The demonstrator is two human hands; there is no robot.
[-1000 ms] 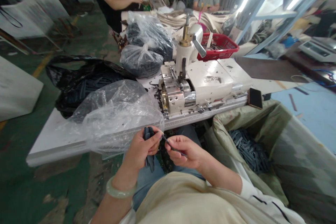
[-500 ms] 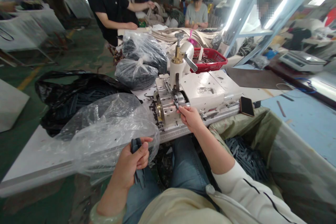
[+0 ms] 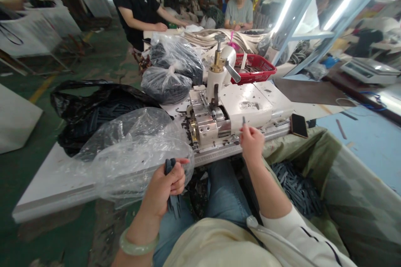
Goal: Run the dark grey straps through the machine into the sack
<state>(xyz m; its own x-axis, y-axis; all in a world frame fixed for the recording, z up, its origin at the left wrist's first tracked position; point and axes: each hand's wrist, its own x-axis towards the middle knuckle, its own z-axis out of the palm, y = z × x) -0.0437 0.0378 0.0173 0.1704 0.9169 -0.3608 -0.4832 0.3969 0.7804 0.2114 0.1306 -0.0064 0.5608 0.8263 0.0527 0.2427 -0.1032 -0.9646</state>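
Note:
My left hand [image 3: 163,187] is closed around a bundle of dark blue-grey strips [image 3: 174,206], held over my lap at the table's front edge. My right hand [image 3: 253,144] pinches one short dark strip [image 3: 244,121], which points upward from the fingertips. That hand is in front of the white skiving machine [image 3: 242,104], to the right of its metal feed roller [image 3: 222,113] and apart from it. Dark scraps lie around the machine's base. Below my right forearm, a pile of similar strips [image 3: 296,187] lies in a green cloth-lined bin [image 3: 316,150].
A clear plastic bag [image 3: 134,154] and a black bag of strips [image 3: 100,112] cover the table's left side. Behind stand tied bags [image 3: 167,85] and a red basket [image 3: 257,76]. A phone [image 3: 299,125] lies at right. Two people are across the table.
My right hand has drawn back from the machine's roller to the right, with a strip in its fingers. The left hand still grips its bundle. A person's hand at the back has lowered.

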